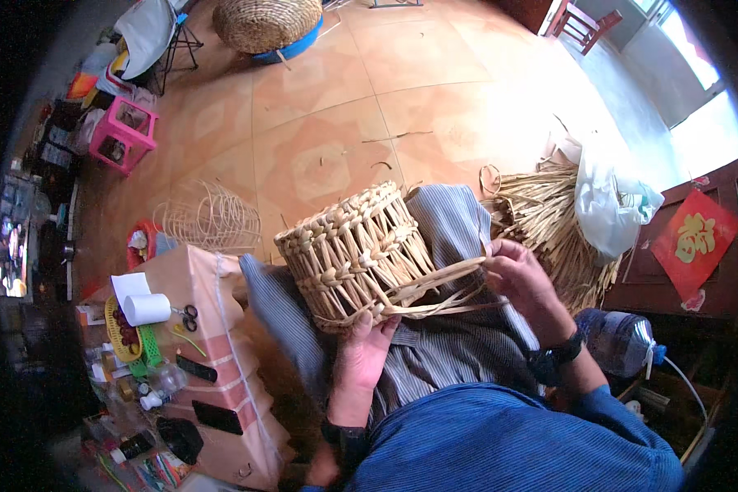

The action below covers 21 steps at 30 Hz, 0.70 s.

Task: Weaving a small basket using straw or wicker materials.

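Note:
A round, open-weave basket (361,254) of pale dried stalks lies tilted across my lap, on a striped grey cloth (447,217). My left hand (362,348) grips its near lower edge, thumb and fingertips pressed where loose strands leave the weave. Those strands (435,283) run rightward from the basket to my right hand (521,275). There, thumb and fingers pinch the ends of the strands, holding them out from the basket's side. The basket's underside and inside are mostly hidden.
Right of my lap lies a large bundle of dried stalks (541,205) with a white plastic bag (615,209) on it. A water jug (615,340) stands nearby. At left, a cloth-covered table (221,353) holds scissors (186,318), a phone and bottles. Beyond are a wire-like coil (209,217) and pink stool (123,135).

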Each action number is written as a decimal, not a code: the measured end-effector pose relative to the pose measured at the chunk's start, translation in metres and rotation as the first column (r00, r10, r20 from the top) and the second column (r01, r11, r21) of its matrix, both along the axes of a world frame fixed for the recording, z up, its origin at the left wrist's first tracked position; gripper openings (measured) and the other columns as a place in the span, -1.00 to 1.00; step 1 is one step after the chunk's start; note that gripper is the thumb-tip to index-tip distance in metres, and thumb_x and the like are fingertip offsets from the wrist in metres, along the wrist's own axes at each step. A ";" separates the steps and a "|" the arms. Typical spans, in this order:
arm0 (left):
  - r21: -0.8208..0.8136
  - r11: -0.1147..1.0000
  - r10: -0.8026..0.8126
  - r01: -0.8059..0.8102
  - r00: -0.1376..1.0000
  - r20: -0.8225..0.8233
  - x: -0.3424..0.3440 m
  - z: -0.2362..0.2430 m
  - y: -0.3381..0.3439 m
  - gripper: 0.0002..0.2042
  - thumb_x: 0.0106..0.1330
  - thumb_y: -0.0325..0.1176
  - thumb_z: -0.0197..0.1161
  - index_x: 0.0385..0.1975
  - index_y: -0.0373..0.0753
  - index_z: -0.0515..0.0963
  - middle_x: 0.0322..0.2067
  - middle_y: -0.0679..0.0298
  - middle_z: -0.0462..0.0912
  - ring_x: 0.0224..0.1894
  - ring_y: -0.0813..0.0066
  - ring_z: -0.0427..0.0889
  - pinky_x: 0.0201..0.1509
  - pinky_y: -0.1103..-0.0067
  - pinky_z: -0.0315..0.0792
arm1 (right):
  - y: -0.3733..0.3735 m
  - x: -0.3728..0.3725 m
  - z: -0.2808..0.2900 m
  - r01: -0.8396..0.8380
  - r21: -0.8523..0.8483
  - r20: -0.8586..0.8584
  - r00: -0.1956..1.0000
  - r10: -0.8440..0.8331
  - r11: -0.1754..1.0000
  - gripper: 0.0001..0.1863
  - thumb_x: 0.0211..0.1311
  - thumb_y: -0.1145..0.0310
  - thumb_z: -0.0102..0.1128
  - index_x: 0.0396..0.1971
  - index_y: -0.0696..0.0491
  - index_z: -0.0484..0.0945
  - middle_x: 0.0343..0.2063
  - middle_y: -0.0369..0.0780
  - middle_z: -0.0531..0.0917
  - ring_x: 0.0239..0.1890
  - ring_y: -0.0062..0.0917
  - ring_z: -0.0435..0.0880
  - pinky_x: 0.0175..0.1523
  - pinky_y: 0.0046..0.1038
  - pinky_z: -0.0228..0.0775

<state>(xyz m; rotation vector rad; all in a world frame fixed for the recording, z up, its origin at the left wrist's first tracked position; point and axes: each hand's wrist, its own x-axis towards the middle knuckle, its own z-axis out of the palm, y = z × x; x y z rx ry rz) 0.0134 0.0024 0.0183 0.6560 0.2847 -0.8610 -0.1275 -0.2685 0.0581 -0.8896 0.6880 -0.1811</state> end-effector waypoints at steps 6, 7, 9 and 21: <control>0.104 0.993 0.048 -0.051 0.998 0.034 -0.004 -0.002 -0.007 -0.44 0.31 -0.34 0.54 0.30 -0.09 0.50 0.21 0.32 0.63 0.21 0.35 0.61 0.21 0.33 0.62 | 0.030 -0.005 0.023 -0.156 0.127 0.262 0.958 0.118 0.980 -0.79 0.35 0.43 0.31 -0.10 0.06 0.49 -0.07 -0.20 0.60 -0.39 -0.72 0.50 -0.29 -0.65 0.39; 0.113 0.993 0.035 -0.037 0.999 0.023 -0.004 -0.001 -0.007 -0.43 0.31 -0.35 0.54 0.31 -0.08 0.48 0.22 0.34 0.61 0.22 0.37 0.60 0.21 0.35 0.62 | 0.029 -0.004 0.026 -0.231 0.076 0.321 0.927 0.196 0.970 -0.78 0.34 0.44 0.31 -0.09 0.07 0.49 -0.03 -0.18 0.60 -0.37 -0.72 0.51 -0.28 -0.64 0.40; 0.126 0.992 0.011 -0.011 1.000 -0.002 -0.003 0.001 -0.008 -0.40 0.31 -0.36 0.54 0.34 -0.06 0.45 0.25 0.36 0.57 0.22 0.42 0.60 0.20 0.39 0.62 | 0.029 0.006 0.042 -0.296 -0.050 0.319 0.900 0.296 0.954 -0.77 0.35 0.46 0.30 -0.07 0.08 0.49 -0.02 -0.19 0.61 -0.32 -0.72 0.54 -0.26 -0.62 0.43; 0.200 0.979 0.027 -0.044 0.996 0.087 -0.004 -0.007 -0.012 -0.26 0.26 -0.40 0.52 0.45 -0.04 0.33 0.32 0.31 0.50 0.30 0.32 0.55 0.32 0.26 0.59 | -0.007 0.010 0.010 -0.265 -0.166 -0.088 0.963 0.253 0.950 -0.76 0.60 0.21 0.15 -0.18 0.09 0.61 -0.52 -0.27 0.66 -0.48 -0.54 0.65 -0.33 -0.48 0.49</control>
